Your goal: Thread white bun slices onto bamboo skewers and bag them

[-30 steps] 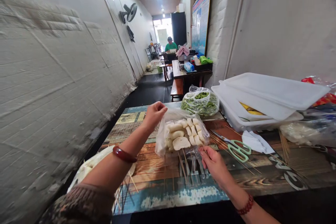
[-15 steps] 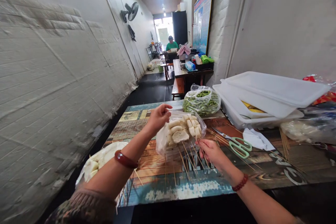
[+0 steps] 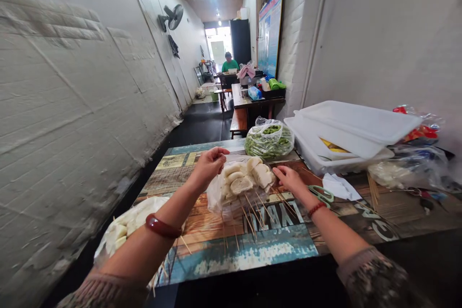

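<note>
A clear plastic bag lies on the table, holding several skewered pale, thick food slices whose wooden sticks point toward me. My left hand is at the bag's upper left edge, fingers curled together and seemingly pinching the plastic. At the right edge, thumb and fingertips of my right hand close on the bag beside the rightmost slices. Which bit of plastic each hand grips is partly hidden. Another bag of pale skewered pieces sits at the left, partly behind my left forearm.
Behind the bag sits a bag of green vegetables. White plastic trays are stacked to the right. Green-handled scissors, a white tissue and loose skewers lie nearby. Far back, a person in green sits at a table.
My right hand has left the skewer sticks and moved up to the bag's right edge. The skewer it held now lies turned among the others. My left hand stays by the bag's left edge.
</note>
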`<state>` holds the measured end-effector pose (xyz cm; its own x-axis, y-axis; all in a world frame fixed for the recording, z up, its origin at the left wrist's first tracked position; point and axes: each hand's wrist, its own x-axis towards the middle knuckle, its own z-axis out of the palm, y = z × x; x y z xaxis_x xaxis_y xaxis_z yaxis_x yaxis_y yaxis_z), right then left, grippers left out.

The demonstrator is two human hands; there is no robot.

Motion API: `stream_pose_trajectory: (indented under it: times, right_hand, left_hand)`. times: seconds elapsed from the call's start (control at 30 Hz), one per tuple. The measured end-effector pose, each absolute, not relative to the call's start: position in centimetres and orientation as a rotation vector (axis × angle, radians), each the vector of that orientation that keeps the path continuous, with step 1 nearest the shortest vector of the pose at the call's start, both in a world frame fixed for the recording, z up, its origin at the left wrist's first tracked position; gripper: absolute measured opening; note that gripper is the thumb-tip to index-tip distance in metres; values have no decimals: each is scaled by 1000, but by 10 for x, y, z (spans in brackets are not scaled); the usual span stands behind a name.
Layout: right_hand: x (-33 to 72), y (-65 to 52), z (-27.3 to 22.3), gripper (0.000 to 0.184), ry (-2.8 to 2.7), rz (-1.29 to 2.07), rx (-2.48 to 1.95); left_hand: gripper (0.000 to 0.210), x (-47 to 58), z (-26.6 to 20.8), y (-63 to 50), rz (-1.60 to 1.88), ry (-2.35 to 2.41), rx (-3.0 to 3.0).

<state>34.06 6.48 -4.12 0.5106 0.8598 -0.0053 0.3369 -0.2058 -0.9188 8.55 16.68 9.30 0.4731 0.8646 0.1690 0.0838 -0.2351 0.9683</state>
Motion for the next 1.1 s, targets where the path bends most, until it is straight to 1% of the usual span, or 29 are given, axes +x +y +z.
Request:
stream_pose_trajectory:
  times: [0.17,0.3,0.4,0.47,0.57,0.7,0.83,0.97,1.1]
  right_hand:
    - [327,86,-49,31,-905,948,-1661]
    - [323,82,-44,28,-804,1011,-1547]
    - [320,75,-32,34,-750,1009,-1436]
    - [318,69,-19,37,-740,1024,-1361]
    - [313,61,10,36,-769,1069,-1266]
    - [301,61,65,33,-865,1102,-1125]
    - [285,67,110,33,-978,1119,-1020]
    - [278,71,122,39,-1070,1162,-1022]
    - [279,78,125,36,-1122,1108,-1097]
  left_hand:
    - [30,75,97,161,870,834,1699]
    - [45,59,91,155,772,874,1772]
    - [53,45,77,151,690,935,1880]
    - [53,36,67,147,611,965,1915]
    - [52,28,63,139,565,1000,1877]
    - [48,38,88,130,830,953,1712]
    - [37,59,123,128,1047,776,1382]
    - [34,66,141,135,1057,698,1217]
    - [44,61,149,141,1103,678,1173]
